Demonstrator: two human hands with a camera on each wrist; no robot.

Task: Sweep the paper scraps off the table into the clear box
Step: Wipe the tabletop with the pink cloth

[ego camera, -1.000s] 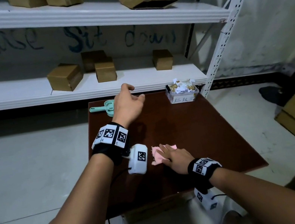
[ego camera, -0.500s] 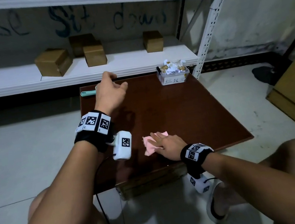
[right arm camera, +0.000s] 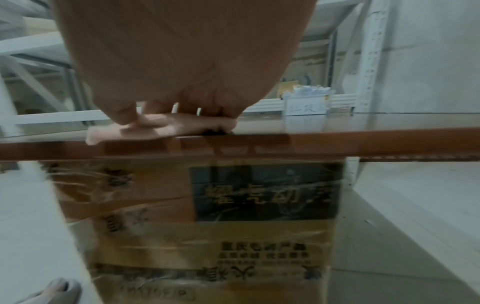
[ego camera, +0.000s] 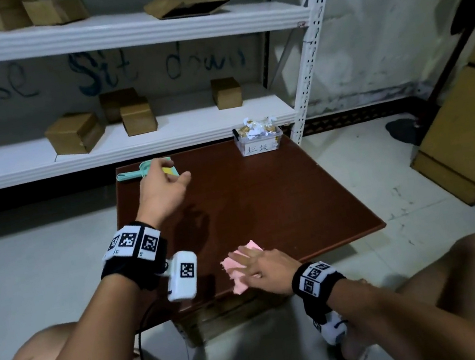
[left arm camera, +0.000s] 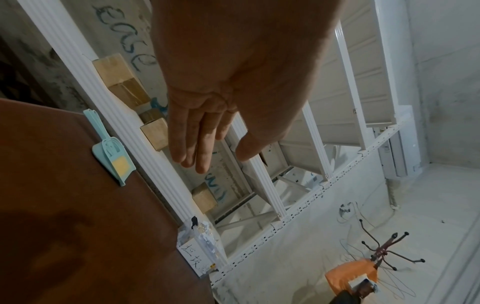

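A white metal shelving rack (ego camera: 127, 135) is seen against the wall behind, on which blue handwriting reading "ease Sit down" is scrawled. Brown cardboard boxes (ego camera: 74, 133) are set on its shelves. In front of it a dark reddish-brown table (ego camera: 265, 200) is propped on a taped cardboard carton (right arm camera: 207, 216) printed with Chinese characters too blurred to be read. At the table's far right corner the clear box (ego camera: 258, 141) is placed, heaped with white and tan paper scraps and marked with a white label of two handwritten Chinese characters. At the far left edge a mint-green dustpan (left arm camera: 114, 158) with a yellow patch is laid flat. The left hand (ego camera: 162, 190) is held above the table just beside the dustpan, fingers straight and close together, nothing grasped. The right hand (ego camera: 264, 267) is laid flat, fingers spread, on a pink sheet of paper (ego camera: 238, 263) at the near edge. Both wrists are wrapped in bands bearing black-and-white square markers.
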